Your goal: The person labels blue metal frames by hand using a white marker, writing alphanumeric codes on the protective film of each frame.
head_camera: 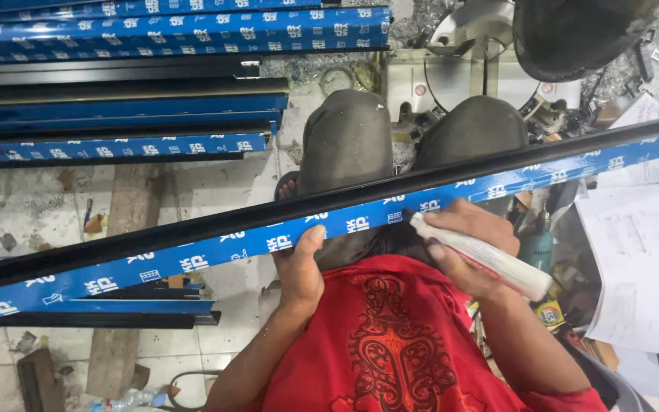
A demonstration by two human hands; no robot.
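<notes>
1. Red printed shirt, nearest the camera, is seen from above; grey trouser knees lie beyond it.
2. Long profile, black along its upper edge and wrapped in blue printed film, is held across the lap, running from lower left to upper right of the view and passing out of frame at both ends.
3. Left hand is set against the lower face of the profile from beneath, thumb pressed on the blue film; the grip is a partly closed steadying hold, the fingers being hidden behind the bar.
4. Right hand is closed around a white marker, whose tip is laid against the blue film just right of the left thumb.
5. Handling, as judged: the profile appears stiff and fairly light for its length, likely to swing or tip at its unsupported ends; the film looks smooth and possibly slippery, and the edges may be sharp. A hold near mid-length, on the flat filmed face, is judged steadiest.
6. Stacked profiles of the same kind are shown on the tiled floor at upper left.
7. Circular saw and paper drawings are shown at right.
</notes>
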